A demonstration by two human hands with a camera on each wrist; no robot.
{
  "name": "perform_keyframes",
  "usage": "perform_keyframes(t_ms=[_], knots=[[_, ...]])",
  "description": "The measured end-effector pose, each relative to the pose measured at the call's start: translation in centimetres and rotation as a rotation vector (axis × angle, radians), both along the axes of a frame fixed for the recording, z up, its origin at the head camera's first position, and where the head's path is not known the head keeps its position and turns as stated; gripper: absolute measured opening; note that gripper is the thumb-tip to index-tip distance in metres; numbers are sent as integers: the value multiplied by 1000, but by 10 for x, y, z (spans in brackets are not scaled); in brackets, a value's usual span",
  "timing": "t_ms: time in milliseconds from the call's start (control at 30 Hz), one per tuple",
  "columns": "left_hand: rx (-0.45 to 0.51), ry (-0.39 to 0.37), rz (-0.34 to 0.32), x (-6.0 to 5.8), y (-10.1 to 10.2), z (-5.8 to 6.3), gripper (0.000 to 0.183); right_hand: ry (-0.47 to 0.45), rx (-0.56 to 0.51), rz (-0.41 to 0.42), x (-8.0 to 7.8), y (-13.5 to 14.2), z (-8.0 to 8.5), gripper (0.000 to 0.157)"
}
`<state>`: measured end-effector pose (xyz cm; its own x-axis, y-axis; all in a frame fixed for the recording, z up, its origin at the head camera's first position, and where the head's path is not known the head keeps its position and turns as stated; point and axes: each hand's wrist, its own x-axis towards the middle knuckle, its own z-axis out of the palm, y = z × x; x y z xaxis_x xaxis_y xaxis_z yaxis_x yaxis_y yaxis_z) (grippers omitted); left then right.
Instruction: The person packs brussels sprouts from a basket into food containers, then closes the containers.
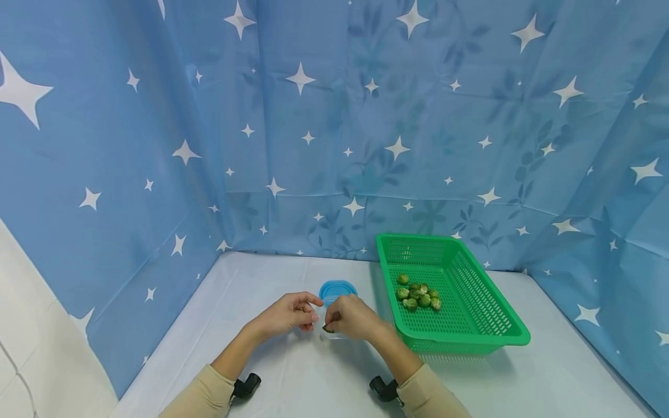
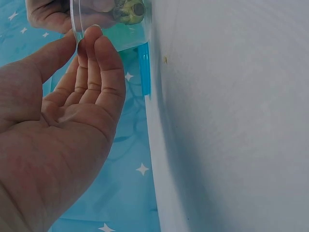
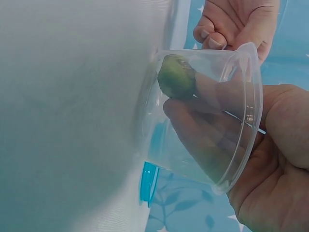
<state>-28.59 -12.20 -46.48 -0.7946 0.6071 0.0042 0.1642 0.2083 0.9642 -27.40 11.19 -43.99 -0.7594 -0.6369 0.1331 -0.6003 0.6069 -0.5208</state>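
Observation:
A clear plastic cup (image 3: 207, 164) stands on the white table, its mouth facing up. My right hand (image 1: 352, 316) reaches down into it, fingertips at a green Brussels sprout (image 3: 176, 77) low inside the cup. The thumb and a finger pinch the sprout, whose cut end shows in the left wrist view. Beside the cup's left side is my left hand (image 1: 292, 313), its fingers loosely bent and its fingertips (image 2: 108, 53) right at the rim. Nothing is gripped in that hand.
A blue lid (image 1: 338, 288) lies on the table just behind the cup. To the right stands a green plastic basket (image 1: 481, 290) with several Brussels sprouts (image 1: 418, 295) at its left side. A blue star-patterned curtain (image 1: 324, 116) hangs behind the table.

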Motion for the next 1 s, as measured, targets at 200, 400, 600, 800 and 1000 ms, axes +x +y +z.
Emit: perform_keyframes(t_ms=[200,400,600,800,1000], knots=[[-6,-8,9,1,0,0,41,16,-4,8,1,-1,0,12],[-4,-10,12,1,0,-2,40,7,-8,1,2,0,-1,11],[-5,-14,17,0,0,-1,39,-5,-8,-3,3,-1,1,10],[-6,-8,20,1,0,0,40,18,-5,8,2,-1,1,11],[-11,2,18,2,1,0,40,32,2,8,1,-1,0,11]])
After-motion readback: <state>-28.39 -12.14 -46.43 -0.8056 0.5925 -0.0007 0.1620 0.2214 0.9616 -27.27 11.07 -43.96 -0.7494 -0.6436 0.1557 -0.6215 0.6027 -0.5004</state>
